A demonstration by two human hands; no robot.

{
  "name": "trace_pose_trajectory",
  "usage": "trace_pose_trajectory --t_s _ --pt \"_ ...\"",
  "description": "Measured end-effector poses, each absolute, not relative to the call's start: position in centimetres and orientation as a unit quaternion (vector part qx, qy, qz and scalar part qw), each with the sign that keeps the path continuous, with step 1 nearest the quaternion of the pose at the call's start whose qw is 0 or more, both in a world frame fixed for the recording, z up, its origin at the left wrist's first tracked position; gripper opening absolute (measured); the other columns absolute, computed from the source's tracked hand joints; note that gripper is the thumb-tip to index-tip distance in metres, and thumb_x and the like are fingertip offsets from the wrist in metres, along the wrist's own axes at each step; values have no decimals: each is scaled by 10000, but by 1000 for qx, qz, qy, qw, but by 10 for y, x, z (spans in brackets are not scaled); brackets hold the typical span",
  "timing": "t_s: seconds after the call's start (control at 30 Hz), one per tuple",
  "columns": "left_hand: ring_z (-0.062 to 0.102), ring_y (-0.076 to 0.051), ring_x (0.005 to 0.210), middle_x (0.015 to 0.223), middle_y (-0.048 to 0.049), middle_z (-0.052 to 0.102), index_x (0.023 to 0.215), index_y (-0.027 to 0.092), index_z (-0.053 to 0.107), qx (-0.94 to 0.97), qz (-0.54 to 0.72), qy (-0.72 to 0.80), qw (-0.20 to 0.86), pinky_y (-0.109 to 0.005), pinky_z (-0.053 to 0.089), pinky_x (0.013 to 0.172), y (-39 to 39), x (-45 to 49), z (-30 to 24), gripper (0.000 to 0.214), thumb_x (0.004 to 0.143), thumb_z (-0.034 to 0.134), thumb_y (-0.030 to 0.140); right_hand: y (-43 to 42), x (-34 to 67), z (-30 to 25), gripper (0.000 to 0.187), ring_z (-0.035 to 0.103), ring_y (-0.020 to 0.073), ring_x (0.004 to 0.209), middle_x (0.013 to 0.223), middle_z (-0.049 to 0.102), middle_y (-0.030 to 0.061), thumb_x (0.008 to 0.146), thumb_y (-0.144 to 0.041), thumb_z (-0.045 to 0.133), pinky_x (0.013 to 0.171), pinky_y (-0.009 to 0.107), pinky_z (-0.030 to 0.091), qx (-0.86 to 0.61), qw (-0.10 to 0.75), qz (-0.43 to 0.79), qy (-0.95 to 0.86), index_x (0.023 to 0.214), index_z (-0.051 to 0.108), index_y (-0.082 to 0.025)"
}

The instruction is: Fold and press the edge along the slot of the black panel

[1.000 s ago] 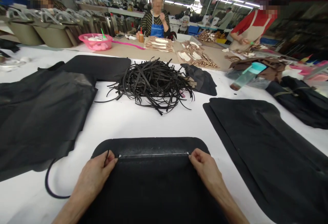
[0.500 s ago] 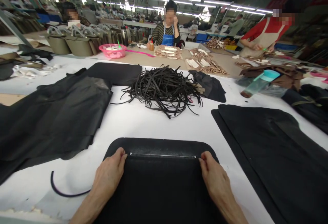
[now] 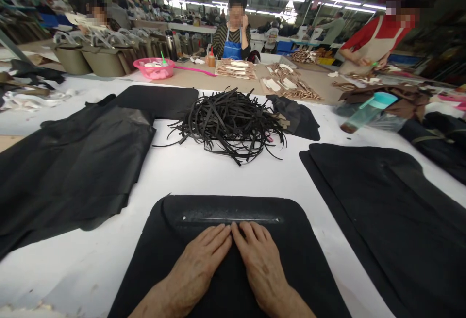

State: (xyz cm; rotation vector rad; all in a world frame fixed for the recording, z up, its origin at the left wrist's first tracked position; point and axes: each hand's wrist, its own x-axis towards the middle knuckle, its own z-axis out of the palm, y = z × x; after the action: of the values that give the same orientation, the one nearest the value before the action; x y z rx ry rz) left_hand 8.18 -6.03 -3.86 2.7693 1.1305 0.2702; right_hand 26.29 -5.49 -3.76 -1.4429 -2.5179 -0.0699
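Where the black panel lies: this flat, round-cornered sheet (image 3: 302, 245) is at the near edge of the view, on the white-covered counter (image 3: 233, 177), its far edge turned away from the wearer.
Left hand: laid flat on the panel, fingers extended (image 3: 198, 262), clasping nothing.
Right hand: flat beside it (image 3: 261, 259), fingers likewise straight; the two meet or nearly meet at the index fingertips.
Pale line: a straight mark (image 3: 251, 219) runs across the panel just beyond the fingertips, a small white triangle (image 3: 184, 218) at its left end; whether it is cut through, I cannot tell.
Handling: probably light, thin and bendy, smooth enough to slide; unlikely to break, though creasing seems the likelier harm.
Where to take hold: best pinched by both side edges near the rounded corners, clear of the pale line, or steadied with flat palms.
Right of the panel: black sheets (image 3: 367, 187) overlapping, apart from it.
Left of the panel: a larger black sheet (image 3: 80, 162).
Beyond: a tangled heap of narrow black strips (image 3: 233, 119).
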Motion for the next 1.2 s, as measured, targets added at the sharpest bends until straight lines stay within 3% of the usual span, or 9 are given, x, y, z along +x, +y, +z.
trace_pose_trajectory --t_s 0.2,0.33,0.47,0.63,0.93,1.2 --pt "313 -189 1312 1441 -35 339 1389 207 249 913 83 393 78 -366 364 1058 -61 80 -37 629 809 434 46 -53 263 -36 439 537 227 913 1002 604 52 779 -66 537 824 374 428 -495 101 -40 -862 1201 508 -187" --pt "281 -228 1325 1430 -37 362 1366 184 304 919 75 383 56 -432 299 1092 -61 80 -33 551 839 432 86 -55 267 -39 409 542 228 949 1030 621 59 784 -43 460 877 389 422 -488 153 -56 -858 1159 544 -186" --pt "292 -207 1321 1425 -79 366 1341 150 344 916 69 392 61 -370 308 1091 -63 71 -29 550 807 424 45 -56 290 -40 440 548 225 983 1069 623 91 760 1 382 858 348 455 -466 159 -99 -864 1136 559 -144" --pt "312 -205 1311 1414 -95 379 1347 136 328 904 44 423 42 -370 342 1068 -71 41 -27 613 756 354 -25 -55 331 -43 457 557 234 986 1081 613 115 760 -20 370 817 324 493 -444 133 -139 -875 1178 532 -111" --pt "398 -179 1252 1350 -43 476 1334 200 368 867 93 488 37 -358 412 1027 -82 10 -31 739 657 308 -89 -57 368 -56 476 531 244 1046 1130 578 120 770 -40 378 882 340 475 -476 106 -112 -866 1225 496 -117" --pt "431 -248 1201 1262 -34 553 1295 231 431 850 133 503 -79 -458 371 1034 -82 -6 -43 653 709 339 -41 -60 373 -49 302 550 250 986 1092 585 125 843 -72 384 841 382 481 -547 77 -109 -826 1052 590 -142"
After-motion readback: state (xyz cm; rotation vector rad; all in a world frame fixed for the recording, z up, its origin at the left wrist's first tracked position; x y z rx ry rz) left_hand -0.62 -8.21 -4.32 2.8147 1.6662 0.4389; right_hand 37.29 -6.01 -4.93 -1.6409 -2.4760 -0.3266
